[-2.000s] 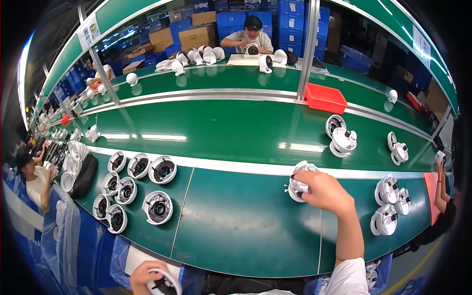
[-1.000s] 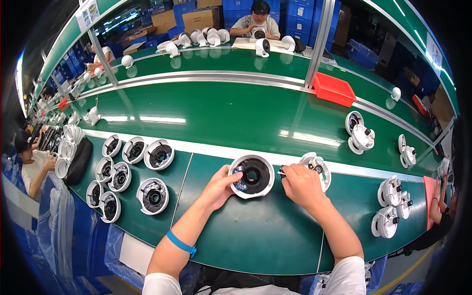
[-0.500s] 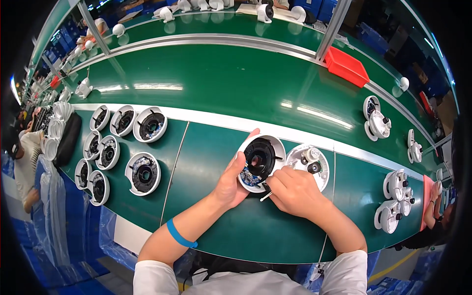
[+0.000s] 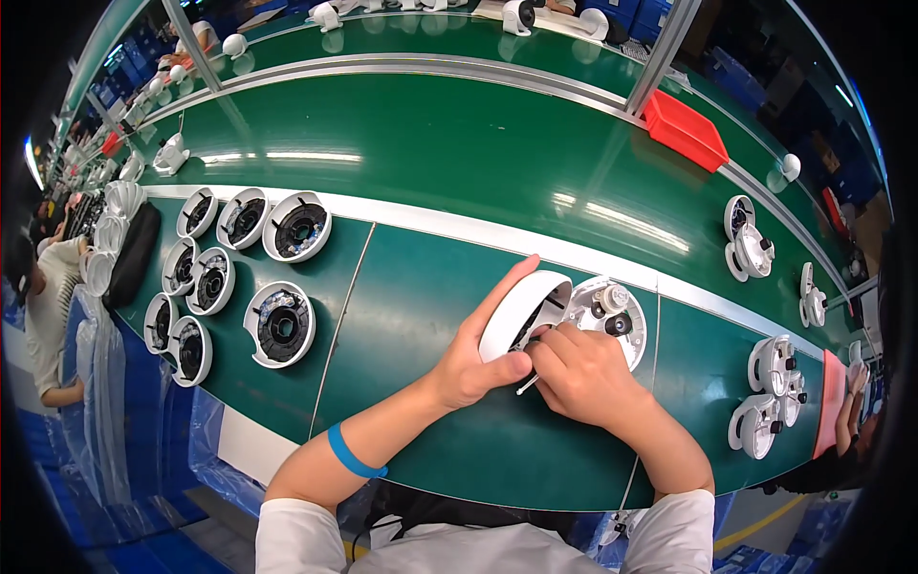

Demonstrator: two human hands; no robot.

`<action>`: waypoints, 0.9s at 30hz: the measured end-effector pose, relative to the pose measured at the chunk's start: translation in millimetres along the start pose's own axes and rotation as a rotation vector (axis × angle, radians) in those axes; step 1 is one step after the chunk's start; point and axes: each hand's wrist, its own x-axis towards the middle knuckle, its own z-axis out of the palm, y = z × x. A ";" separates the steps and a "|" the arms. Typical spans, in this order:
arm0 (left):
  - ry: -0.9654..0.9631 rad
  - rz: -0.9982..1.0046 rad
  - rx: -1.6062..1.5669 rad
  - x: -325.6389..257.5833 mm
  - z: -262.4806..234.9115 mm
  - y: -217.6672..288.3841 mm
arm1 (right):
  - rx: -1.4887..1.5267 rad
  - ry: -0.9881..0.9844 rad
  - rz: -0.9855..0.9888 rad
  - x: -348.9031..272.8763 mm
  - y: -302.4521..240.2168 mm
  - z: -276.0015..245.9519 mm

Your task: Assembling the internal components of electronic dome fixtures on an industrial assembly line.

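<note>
My left hand [image 4: 475, 364] grips a white round camera housing [image 4: 521, 311] with a dark inside. The housing is tipped on its side, so its smooth outer shell shows and most of its inside is hidden. Against the housing's lower right rim, my right hand [image 4: 583, 371] is closed with bent fingers. A thin white piece [image 4: 528, 385] sticks out below those fingers; what else they pinch is hidden. Just behind my right hand, a white round base [image 4: 639, 337] with a white knob and a black lens-like part lies on the green mat [image 4: 430, 459].
Several white housings with black insides [image 4: 284, 323] stand on the left of the bench. On the right are several assembled white units [image 4: 762, 426]. Behind the white strip runs a green belt [image 4: 430, 143], with a red tray [image 4: 686, 131] at its far right. Co-workers sit at both sides.
My left hand has turned the housing to the right, hiding the circuit board that showed inside. My right hand stays at its rim, and the view has shifted slightly.
</note>
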 end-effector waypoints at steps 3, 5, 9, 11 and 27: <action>-0.021 -0.021 0.029 -2.2 0.4 2.3 | 0.040 -0.020 0.038 2.3 -2.5 -4.0; -0.071 0.027 0.093 -3.3 -2.6 -3.7 | 0.060 -0.029 0.055 1.4 -2.8 -4.7; -0.109 0.066 0.179 -2.4 -5.3 -8.8 | -0.023 -0.046 -0.004 -2.7 -1.4 -3.8; -0.113 0.067 0.213 -1.9 -4.0 -10.4 | -0.039 -0.061 -0.025 -3.2 -1.0 -4.9; -0.238 0.217 0.580 3.0 -8.9 -10.5 | 0.005 0.068 0.116 -11.6 0.4 -0.7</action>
